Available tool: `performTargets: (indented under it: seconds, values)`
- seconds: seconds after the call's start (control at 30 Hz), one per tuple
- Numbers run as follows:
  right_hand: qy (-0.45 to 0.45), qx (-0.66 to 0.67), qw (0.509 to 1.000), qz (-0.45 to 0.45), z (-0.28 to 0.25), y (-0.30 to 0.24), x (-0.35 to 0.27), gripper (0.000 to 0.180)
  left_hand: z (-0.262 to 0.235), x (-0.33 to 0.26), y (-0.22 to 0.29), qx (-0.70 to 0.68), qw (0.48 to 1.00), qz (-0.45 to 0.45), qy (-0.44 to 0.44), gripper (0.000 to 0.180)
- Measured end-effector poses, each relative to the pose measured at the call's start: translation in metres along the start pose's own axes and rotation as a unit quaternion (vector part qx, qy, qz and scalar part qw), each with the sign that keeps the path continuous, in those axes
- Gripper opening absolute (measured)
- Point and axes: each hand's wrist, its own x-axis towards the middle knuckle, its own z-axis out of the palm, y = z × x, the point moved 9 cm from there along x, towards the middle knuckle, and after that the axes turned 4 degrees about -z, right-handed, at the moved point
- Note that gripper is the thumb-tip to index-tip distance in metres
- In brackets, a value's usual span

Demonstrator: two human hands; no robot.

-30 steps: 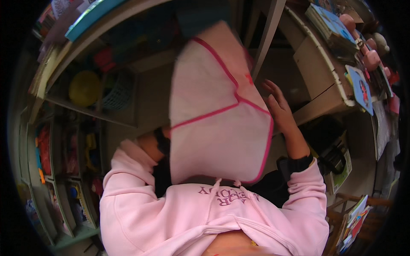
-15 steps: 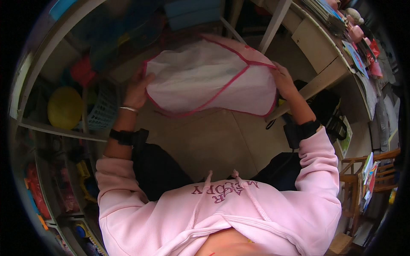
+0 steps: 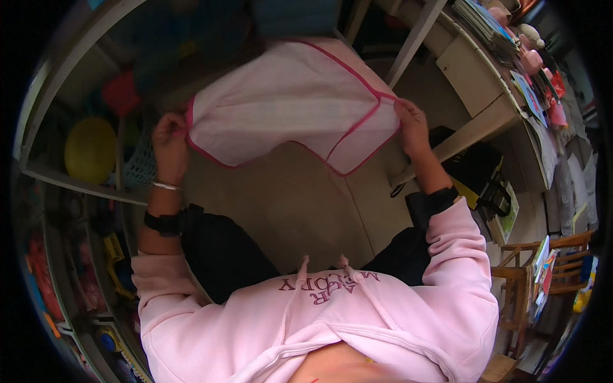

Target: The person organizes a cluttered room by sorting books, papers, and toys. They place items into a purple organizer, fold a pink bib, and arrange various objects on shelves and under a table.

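Observation:
A thin, whitish fabric piece with dark pink binding (image 3: pixel 274 108), like an apron or a cover, is stretched in the air between my hands. One flap at its right side is folded over, and pale pink shows along its far edge. My left hand (image 3: pixel 171 137) is closed on the bound left edge, a silvery bangle at the wrist. At the right corner, my right hand (image 3: pixel 413 124) pinches the binding between thumb and fingers. The lower edge hangs free above the tiled floor, arching up in the middle.
On the left stands an open shelf frame (image 3: pixel 83 188) with a yellow round object (image 3: pixel 90 150) and a blue basket (image 3: pixel 140 167). To the right are a desk (image 3: pixel 469 70) with papers, a black-and-yellow bag (image 3: pixel 479 172) and a wooden chair (image 3: pixel 520 268). A blue container (image 3: pixel 297 18) is beyond the fabric.
My hands have moved farther apart, the left outward to the left. The fabric is pulled wider and its far edge has risen; its lower edge now arches upward.

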Motion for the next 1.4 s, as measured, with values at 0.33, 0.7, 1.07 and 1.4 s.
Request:
performTargets:
  seconds: [0.33,0.7,1.07,1.4]
  values:
    - [-0.056,-0.276,0.949,-0.144,0.017,-0.017,-0.003,0.029,0.044,0.009,-0.046,0.366,0.909,-0.105,-0.168,0.035]
    - [0.157,-0.172,0.937,-0.262,-0.031,-0.118,-0.025,0.027,0.111,-0.054,-0.061,0.381,0.767,-0.169,-0.487,0.052]
    - [0.109,0.008,0.973,-0.204,-0.056,-0.129,-0.026,0.034,0.191,0.027,-0.089,0.097,0.891,-0.171,-0.408,0.057]
    - [-0.045,0.162,0.961,-0.218,-0.047,-0.164,-0.047,0.026,0.276,-0.031,-0.151,0.17,0.872,0.018,-0.459,0.078]
